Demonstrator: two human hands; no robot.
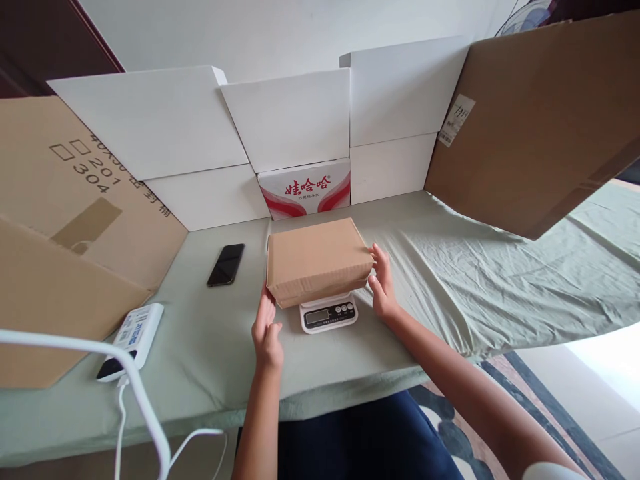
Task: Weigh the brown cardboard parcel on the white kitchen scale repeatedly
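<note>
Here I am with the brown cardboard box (317, 259) sitting on top of the small digital scale (329, 313), right in the middle of the desk (210, 347) with its pale green cloth. The box covers the weighing plate completely; only the front strip of the scale with its display and buttons pokes out toward me.

My left hand (267, 330) is at the box's near-left corner, fingers extended and close together, fingertips just touching the lower edge. It's flat against the box rather than wrapped round it. My right hand (383, 283) is on the right end, fingers open and lightly curved against the short side, thumb toward the near corner. Neither hand is gripping; both are resting against the cardboard.

Now the key thing: the box's long axis runs left to right across me, slightly skewed, its right end a touch farther away. So it lies directly between my two hands, one hand at each end. The right hand sits higher up the side and has more contact; the left is lower, closer to me, nearer the scale's front edge.

Off to the left, well apart, a black phone (226, 264) lies flat, and a white power strip (133, 337) sits nearer the desk edge. White cartons (293, 117) are stacked behind the box.
</note>
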